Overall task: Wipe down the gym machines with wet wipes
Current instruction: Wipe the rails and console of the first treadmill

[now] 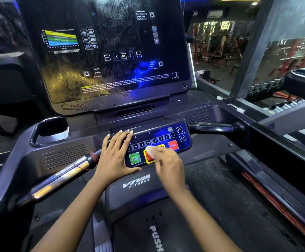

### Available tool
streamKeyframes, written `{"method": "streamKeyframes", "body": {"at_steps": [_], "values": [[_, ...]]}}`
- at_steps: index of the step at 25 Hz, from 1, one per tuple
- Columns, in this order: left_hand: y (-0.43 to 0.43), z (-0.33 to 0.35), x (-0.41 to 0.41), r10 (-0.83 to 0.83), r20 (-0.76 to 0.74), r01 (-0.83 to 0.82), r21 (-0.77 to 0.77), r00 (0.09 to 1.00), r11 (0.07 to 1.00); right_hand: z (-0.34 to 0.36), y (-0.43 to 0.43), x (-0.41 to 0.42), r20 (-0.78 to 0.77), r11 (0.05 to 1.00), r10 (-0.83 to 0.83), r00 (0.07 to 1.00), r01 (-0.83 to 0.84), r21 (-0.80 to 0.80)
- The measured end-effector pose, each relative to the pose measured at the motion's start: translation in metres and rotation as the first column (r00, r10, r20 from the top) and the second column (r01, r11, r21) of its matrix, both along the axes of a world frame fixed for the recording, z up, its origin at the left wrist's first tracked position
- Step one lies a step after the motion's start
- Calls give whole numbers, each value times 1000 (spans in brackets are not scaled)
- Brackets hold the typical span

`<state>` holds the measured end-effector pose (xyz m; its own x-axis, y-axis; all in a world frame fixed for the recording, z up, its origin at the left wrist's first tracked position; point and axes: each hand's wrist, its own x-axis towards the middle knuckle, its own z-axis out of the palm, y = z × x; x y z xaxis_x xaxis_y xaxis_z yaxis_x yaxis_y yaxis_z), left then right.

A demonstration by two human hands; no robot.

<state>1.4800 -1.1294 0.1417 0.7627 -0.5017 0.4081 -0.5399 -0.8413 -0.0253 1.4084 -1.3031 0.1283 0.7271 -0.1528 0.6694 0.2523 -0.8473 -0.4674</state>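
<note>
Treadmill keypad point(159, 140): left hand point(114, 155) flat, fingers straight; right hand point(168, 166) holds wipe point(150, 150).

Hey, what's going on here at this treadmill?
A person is cleaning the control panel of a treadmill. The left hand rests flat on the panel's left end. The right hand, blurred by motion, presses a white wet wipe on the red button beside the green quick start button. The big screen above shows wet streaks.
</note>
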Motion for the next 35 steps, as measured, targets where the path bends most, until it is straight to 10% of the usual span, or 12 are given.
{"method": "streamKeyframes", "body": {"at_steps": [4,22,29,35], "values": [[0,1,0,-1,-26,1,15,1000,1000,3,-13,10,-11,991,-134,991,134,-9],[56,-7,-5,26,-115,-43,-140,993,989,-14,23,22,-5,788,482,876,-436,-435],[58,-4,-7,-6,-136,-24,-213,991,977,44,-16,54,129,911,413,901,-408,-64],[56,-5,-5,-1,-127,-30,-247,992,969,94,-5,169,-194,749,540,819,-572,-335]]}}
